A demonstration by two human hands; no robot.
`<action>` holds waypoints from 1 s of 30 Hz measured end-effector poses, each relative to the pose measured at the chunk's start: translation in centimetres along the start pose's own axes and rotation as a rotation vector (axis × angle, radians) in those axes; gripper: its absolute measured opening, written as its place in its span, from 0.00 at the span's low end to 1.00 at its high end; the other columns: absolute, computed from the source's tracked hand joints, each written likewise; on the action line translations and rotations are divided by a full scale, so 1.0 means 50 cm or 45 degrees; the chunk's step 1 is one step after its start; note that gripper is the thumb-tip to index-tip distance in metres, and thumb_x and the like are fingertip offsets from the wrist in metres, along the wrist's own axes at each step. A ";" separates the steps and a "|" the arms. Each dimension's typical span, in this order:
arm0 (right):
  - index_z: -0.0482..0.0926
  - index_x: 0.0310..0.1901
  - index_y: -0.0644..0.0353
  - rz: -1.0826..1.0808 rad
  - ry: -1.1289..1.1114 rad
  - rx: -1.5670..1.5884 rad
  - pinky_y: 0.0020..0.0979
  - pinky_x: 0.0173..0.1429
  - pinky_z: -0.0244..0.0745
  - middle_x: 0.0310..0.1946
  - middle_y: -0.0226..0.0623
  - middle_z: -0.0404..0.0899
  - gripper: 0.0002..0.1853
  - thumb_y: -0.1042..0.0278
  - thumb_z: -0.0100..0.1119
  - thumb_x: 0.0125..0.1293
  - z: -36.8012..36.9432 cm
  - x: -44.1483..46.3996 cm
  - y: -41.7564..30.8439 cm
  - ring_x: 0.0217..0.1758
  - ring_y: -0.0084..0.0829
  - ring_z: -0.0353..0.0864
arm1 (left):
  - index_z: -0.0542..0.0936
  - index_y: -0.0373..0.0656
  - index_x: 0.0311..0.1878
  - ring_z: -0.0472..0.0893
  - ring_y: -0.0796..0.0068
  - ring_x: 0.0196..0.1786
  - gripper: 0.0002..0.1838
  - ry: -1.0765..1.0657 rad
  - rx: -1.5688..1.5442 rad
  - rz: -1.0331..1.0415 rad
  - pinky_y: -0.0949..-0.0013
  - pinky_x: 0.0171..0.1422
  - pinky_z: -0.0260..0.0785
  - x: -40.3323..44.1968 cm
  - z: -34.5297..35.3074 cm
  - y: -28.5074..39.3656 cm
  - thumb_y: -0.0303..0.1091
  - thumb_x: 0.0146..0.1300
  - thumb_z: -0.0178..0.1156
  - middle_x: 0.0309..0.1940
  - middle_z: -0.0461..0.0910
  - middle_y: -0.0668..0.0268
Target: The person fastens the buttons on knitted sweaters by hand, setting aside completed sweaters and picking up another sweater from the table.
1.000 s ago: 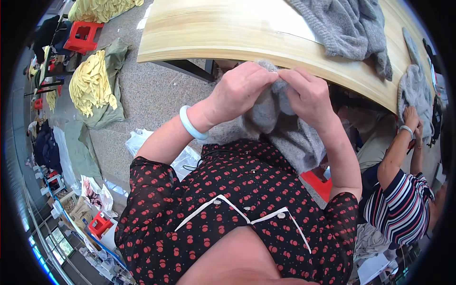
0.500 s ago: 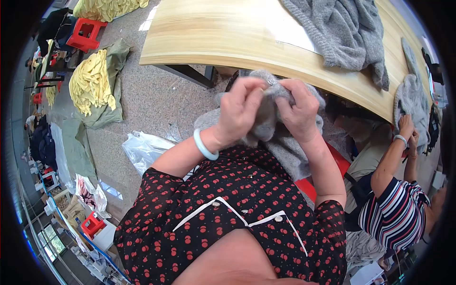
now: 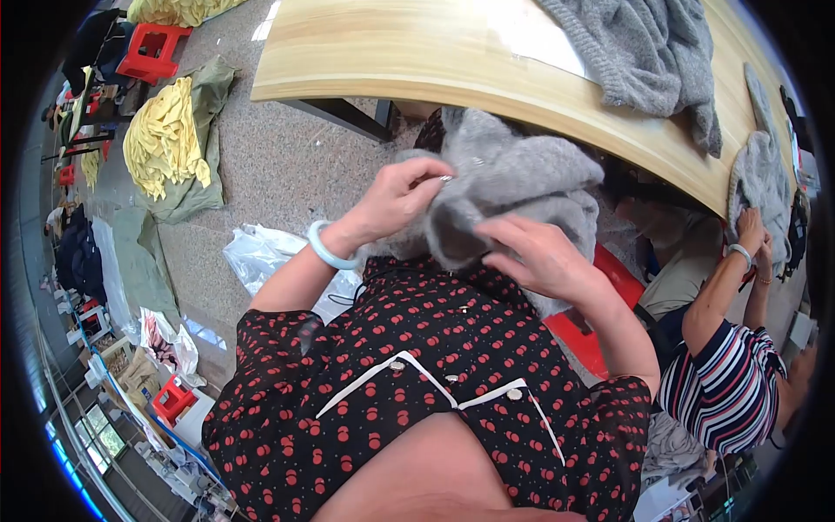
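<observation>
A fuzzy grey knit garment (image 3: 539, 174) is bunched over my lap, below the table edge. My left hand (image 3: 402, 202), with a pale bangle on the wrist, pinches the garment's edge by a small shiny button (image 3: 446, 178). Another shiny spot shows on the knit just beyond these fingertips. On the other side, my right hand (image 3: 546, 259) has its fingers stretched out and its thumb apart. Its fingertips are next to a dark fold of the garment, and I cannot tell whether they touch it.
On the wooden table (image 3: 391, 52) ahead lies another grey sweater (image 3: 648, 61). A co-worker in a striped top (image 3: 726, 383) handles grey knitwear (image 3: 761, 187) at right. Yellow cloth (image 3: 170, 143), a plastic bag (image 3: 265, 261) and a red stool (image 3: 152, 52) are on the left floor.
My hands, close together at a shiny button before, have moved apart and nearer my body. The right fingers have opened, and the garment's folds have shifted.
</observation>
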State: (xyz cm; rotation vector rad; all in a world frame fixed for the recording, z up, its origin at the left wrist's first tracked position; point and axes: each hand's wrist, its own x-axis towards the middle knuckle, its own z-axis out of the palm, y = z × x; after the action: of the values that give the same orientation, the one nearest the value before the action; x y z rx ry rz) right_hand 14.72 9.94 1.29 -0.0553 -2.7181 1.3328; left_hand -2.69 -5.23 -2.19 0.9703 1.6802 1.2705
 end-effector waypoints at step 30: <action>0.53 0.64 0.57 0.199 0.109 -0.802 0.39 0.56 0.67 0.56 0.53 0.62 0.45 0.70 0.67 0.43 0.001 0.011 0.140 0.58 0.47 0.65 | 0.69 0.35 0.55 0.73 0.77 0.51 0.16 0.151 -0.888 -0.311 0.72 0.57 0.65 0.020 0.012 -0.043 0.29 0.64 0.50 0.50 0.74 0.64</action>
State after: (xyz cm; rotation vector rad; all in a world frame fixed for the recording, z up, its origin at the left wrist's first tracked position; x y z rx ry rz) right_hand 14.03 14.21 -4.22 -0.3714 -2.9830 0.4335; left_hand -2.75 -4.52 -4.55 0.2693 1.2347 1.5988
